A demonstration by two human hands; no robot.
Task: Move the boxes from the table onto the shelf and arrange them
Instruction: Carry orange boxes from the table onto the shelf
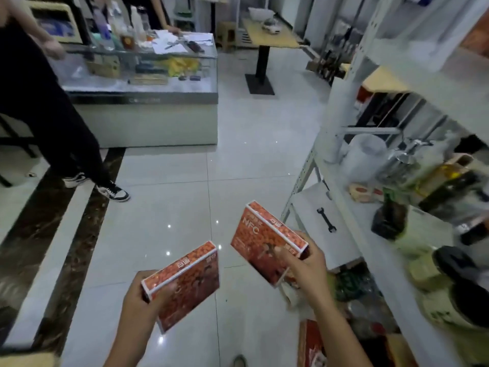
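Head view is showing the carrying step. The left grip [143, 295] is curling round the near end of the left box [190, 282], thumb lying on its printed face. The right grip [304, 263] is pinching the right box [262, 234] at its lower corner, fingers wrapping over the narrow top side. Both boxes are hanging tilted in the air above the floor [185, 168], near each other but apart. Neither is touching the shelf [352, 207], whose front edge is running just beside the right box.

So the placing is probably coming next. The middle board is carrying many containers [363, 157], while the lower board is holding only a wrench [326, 219] near its front corner. A third box [312, 345] is showing by the shelf's foot; whether it is resting on a board I cannot tell. The next move is likely calling for a turn to the right, choosing a bare stretch, then lowering one box squarely against the front edge before the other.
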